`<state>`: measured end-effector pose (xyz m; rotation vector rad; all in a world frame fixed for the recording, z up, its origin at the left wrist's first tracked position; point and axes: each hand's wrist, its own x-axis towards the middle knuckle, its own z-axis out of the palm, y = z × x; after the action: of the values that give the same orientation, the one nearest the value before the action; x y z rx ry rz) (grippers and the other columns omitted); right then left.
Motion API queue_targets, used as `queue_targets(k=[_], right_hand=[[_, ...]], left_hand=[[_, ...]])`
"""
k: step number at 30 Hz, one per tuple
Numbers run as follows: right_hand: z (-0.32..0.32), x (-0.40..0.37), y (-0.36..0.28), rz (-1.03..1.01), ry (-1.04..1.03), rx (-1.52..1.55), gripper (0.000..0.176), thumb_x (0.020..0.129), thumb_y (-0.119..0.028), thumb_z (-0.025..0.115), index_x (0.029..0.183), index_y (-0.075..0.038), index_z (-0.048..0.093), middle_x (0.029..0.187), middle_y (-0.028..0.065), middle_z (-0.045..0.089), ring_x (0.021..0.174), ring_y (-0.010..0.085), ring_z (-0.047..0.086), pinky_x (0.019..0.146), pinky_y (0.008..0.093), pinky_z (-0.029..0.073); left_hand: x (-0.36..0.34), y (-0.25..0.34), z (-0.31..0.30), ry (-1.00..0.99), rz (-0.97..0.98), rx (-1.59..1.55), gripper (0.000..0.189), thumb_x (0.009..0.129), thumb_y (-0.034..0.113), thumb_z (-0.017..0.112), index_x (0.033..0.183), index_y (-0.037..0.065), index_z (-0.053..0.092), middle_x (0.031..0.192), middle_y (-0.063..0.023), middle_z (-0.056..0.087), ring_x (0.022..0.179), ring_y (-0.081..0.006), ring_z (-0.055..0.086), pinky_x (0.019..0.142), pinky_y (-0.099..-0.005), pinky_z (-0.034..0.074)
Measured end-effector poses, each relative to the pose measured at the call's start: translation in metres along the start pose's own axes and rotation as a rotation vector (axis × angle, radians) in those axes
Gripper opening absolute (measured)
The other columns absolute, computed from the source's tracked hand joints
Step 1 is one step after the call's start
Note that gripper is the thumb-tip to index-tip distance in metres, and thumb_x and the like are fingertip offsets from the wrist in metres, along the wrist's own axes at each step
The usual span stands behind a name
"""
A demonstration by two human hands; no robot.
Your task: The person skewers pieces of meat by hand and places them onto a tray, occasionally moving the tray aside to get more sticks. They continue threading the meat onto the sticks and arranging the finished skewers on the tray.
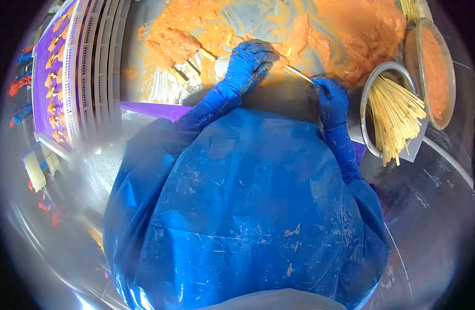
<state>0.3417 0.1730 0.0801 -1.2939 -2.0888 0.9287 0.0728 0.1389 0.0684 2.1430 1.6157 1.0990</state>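
Note:
My right hand (pixel 332 101), in a blue glove, pinches one end of a thin wooden skewer (pixel 299 74). The skewer slants up and left toward my left hand (pixel 250 62), also gloved in blue. Its fingers are closed around a piece of orange marinated meat (pixel 282 60) at the skewer's other end; most of that piece is hidden. A heap of the same meat (pixel 170 45) lies left of my left hand. Beside it, two loaded skewers show yellowish sticks (pixel 207 55) near a pale bundle of sticks (pixel 167 88).
More marinated meat (pixel 364 31) spreads at the upper right. A metal container (pixel 365 113) of bare skewers (pixel 395 116) stands right of my right hand, beside a bowl (pixel 449 103) of meat. Stacked white trays (pixel 85 62) rise at the left; the outermost, purple-lined, carries meat skewers. Other people's gloved hands show far left.

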Motion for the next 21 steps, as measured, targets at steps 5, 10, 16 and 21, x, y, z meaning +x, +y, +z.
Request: queue_targets(k=[5,10,16,21], right_hand=[[0.001,0.006,0.001,-0.018,-0.053,0.008,0.013,0.083,-0.004,0.063,0.094,-0.005,0.069,0.090,0.0105,0.070,0.086,0.0241,0.066,0.079,0.0328,0.050],[0.003,0.009,-0.004,-0.039,-0.051,-0.009,0.012,0.082,-0.005,0.064,0.094,-0.005,0.069,0.090,0.0108,0.069,0.084,0.0248,0.066,0.077,0.0339,0.050],[0.006,0.017,-0.018,-0.130,-0.031,-0.195,0.012,0.082,-0.010,0.066,0.094,-0.008,0.070,0.090,0.0109,0.069,0.081,0.0275,0.065,0.076,0.0369,0.046],[0.018,0.018,-0.021,-0.157,0.019,-0.177,0.013,0.083,-0.011,0.066,0.095,-0.010,0.069,0.090,0.0102,0.068,0.080,0.0277,0.064,0.076,0.0374,0.045]], left_hand=[[0.000,-0.003,0.001,0.008,0.038,0.004,0.023,0.075,0.013,0.068,0.098,0.014,0.071,0.104,-0.0048,0.068,0.104,-0.0288,0.060,0.092,-0.0410,0.045],[-0.002,-0.003,0.001,0.005,0.040,0.041,0.023,0.075,0.013,0.069,0.098,0.014,0.071,0.103,-0.0056,0.068,0.104,-0.0290,0.060,0.091,-0.0410,0.046],[-0.003,-0.005,0.002,-0.031,0.040,-0.007,0.030,0.078,0.015,0.068,0.107,0.013,0.069,0.111,-0.0086,0.067,0.110,-0.0323,0.057,0.095,-0.0438,0.044],[-0.001,-0.004,-0.001,-0.058,0.020,0.009,0.031,0.078,0.016,0.069,0.109,0.012,0.068,0.111,-0.0101,0.067,0.109,-0.0325,0.058,0.094,-0.0424,0.044]])
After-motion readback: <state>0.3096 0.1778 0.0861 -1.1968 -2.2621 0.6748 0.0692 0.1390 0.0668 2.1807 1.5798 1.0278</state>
